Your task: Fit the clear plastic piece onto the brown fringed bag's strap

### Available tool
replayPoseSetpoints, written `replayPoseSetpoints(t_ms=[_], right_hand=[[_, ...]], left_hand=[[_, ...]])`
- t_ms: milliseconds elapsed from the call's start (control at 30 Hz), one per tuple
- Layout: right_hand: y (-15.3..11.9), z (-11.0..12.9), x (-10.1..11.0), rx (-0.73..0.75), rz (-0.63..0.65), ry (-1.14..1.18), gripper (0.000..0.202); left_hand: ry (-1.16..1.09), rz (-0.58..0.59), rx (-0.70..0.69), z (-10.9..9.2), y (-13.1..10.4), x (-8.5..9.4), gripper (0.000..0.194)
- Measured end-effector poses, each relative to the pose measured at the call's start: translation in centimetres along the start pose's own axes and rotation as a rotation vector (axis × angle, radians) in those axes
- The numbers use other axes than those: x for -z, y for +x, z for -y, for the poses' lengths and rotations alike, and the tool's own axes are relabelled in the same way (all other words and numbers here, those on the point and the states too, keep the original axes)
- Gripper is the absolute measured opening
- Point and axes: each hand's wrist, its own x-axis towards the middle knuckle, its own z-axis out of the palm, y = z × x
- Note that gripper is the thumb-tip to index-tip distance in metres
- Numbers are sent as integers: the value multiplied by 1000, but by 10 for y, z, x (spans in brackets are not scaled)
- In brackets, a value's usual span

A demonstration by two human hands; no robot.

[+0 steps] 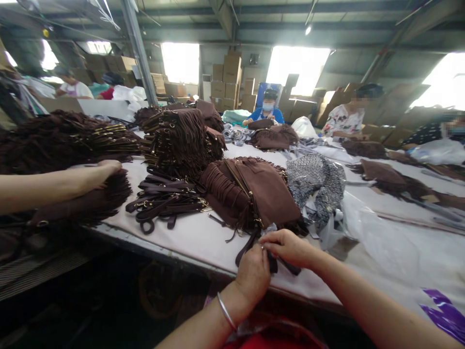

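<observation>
My left hand (252,276), with a silver bangle on the wrist, and my right hand (288,247) meet at the near edge of the white table (203,237). Both pinch a dark brown strap (247,247) that hangs from a brown fringed suede bag (254,194) lying just beyond them. The fingers hide the strap's end. A bundle of loose brown straps with metal clasps (163,203) lies to the left of the bag.
A co-worker's arm (54,184) reaches in from the left onto a fringed bag (94,198). Tall stacks of brown bags (178,135) stand behind. Crumpled clear plastic and patterned wrapping (316,179) lie right of my bag. Several people sit across the table; cardboard boxes (228,77) fill the back.
</observation>
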Motion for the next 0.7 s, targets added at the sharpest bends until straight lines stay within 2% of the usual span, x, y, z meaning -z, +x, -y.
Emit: replayPoseSetpoints(t_ms=[67,200,267,367,533,633,700], right_hand=[[-1,-2,1,-9,26,-43,35],[-4,-3,1,27,64,-135,63],[-5,-4,0,34,67,-138,63],[-8,-5,3,-30,59,-40,64],[-21,4,10,-92,41,258,79],[-30,9,2,-142,130,349,87],[-33,8,-10,-148,124,282,89]], left_hand=[[-2,-10,-36,1,-1,0,32],[26,-35,-77,2,-2,0,28],[41,-42,-74,2,-3,1,27],[48,-42,-59,2,-3,3,28],[14,-29,-3,1,-3,2,31],[0,-22,50,-1,-2,1,30],[-9,-26,84,-2,-2,0,29]])
